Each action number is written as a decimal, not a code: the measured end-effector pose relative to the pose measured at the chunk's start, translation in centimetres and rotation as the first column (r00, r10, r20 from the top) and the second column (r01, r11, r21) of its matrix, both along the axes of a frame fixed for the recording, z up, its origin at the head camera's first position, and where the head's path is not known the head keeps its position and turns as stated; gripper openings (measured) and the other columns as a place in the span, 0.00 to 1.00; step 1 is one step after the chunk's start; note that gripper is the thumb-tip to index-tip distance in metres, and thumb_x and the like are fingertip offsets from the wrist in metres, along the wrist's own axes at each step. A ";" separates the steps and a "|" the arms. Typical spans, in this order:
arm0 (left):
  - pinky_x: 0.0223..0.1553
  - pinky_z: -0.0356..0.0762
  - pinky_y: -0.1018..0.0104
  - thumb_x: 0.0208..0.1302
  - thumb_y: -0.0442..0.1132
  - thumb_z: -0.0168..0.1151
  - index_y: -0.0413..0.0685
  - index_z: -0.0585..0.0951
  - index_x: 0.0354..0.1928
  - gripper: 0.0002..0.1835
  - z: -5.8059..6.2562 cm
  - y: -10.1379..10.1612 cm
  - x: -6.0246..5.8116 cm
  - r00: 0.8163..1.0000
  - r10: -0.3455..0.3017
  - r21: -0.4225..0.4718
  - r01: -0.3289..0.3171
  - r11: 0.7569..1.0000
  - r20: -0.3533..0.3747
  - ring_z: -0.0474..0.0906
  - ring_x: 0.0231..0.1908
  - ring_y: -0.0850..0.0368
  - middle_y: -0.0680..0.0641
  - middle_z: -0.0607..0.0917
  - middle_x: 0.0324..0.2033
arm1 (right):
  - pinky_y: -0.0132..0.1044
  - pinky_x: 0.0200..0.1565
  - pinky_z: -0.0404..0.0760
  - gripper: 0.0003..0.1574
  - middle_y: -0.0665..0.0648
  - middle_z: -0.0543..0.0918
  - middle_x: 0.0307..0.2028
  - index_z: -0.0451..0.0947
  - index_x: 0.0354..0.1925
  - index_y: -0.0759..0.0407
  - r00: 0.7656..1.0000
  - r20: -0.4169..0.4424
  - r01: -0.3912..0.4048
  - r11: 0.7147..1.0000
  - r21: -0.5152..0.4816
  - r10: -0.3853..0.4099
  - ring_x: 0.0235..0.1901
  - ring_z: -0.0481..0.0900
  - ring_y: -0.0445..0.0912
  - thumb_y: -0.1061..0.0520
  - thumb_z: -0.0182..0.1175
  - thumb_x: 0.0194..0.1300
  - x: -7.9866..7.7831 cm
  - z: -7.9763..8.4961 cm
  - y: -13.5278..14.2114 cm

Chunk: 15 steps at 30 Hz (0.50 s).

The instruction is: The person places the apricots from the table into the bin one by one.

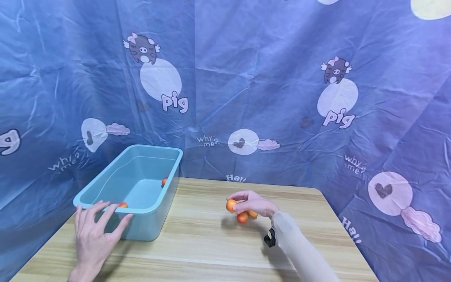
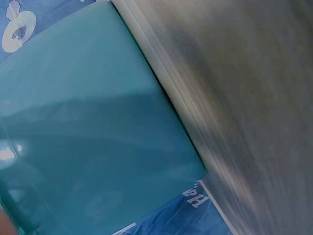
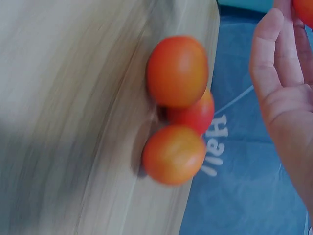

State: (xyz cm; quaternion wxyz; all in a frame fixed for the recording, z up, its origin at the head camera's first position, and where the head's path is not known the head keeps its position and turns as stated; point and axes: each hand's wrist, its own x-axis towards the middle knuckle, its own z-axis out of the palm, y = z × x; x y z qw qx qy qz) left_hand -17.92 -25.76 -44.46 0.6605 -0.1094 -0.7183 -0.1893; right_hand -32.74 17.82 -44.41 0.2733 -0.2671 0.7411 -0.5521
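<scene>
In the head view my right hand (image 1: 255, 203) pinches an orange-red tomato (image 1: 231, 205) between thumb and fingers, just above the wooden table. Below that hand lie more tomatoes (image 1: 242, 217); the right wrist view shows three, close together, with one tomato (image 3: 177, 71) at the top of the group. At the left, my left hand (image 1: 93, 233) spreads its fingers on the near rim of a blue-green plastic tub (image 1: 151, 210). Inside the tub, one tomato (image 1: 164, 181) is near the right wall and another (image 1: 123, 205) shows partly behind the near rim.
The wooden table (image 1: 204, 243) reaches back to a blue printed cloth (image 1: 225, 94) that hangs behind and at both sides. The tub's outer wall (image 2: 98, 112) fills much of the left wrist view. A black device (image 1: 270, 237) is strapped at my right wrist.
</scene>
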 end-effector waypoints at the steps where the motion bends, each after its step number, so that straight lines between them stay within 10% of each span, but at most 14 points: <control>1: 0.57 0.53 0.38 0.44 0.68 0.61 0.43 0.84 0.31 0.32 0.0 0.0 0.0 1.000 0.000 0.001 0.000 1.000 0.000 0.76 0.42 0.39 0.37 0.81 0.33 | 0.57 0.42 0.74 0.32 0.59 0.77 0.49 0.70 0.57 0.53 1.000 -0.002 -0.001 1.000 -0.004 0.001 0.39 0.78 0.64 0.52 0.65 0.54 0.0 0.0 -0.3; 15: 0.57 0.53 0.38 0.43 0.67 0.63 0.43 0.84 0.30 0.31 0.0 0.0 0.0 1.000 -0.007 0.003 0.007 1.000 -0.017 0.76 0.41 0.40 0.37 0.81 0.33 | 0.60 0.47 0.68 0.30 0.60 0.81 0.45 0.70 0.55 0.59 0.998 -0.063 -0.008 0.996 -0.092 0.002 0.42 0.80 0.54 0.52 0.64 0.55 -0.3 0.3 -3.9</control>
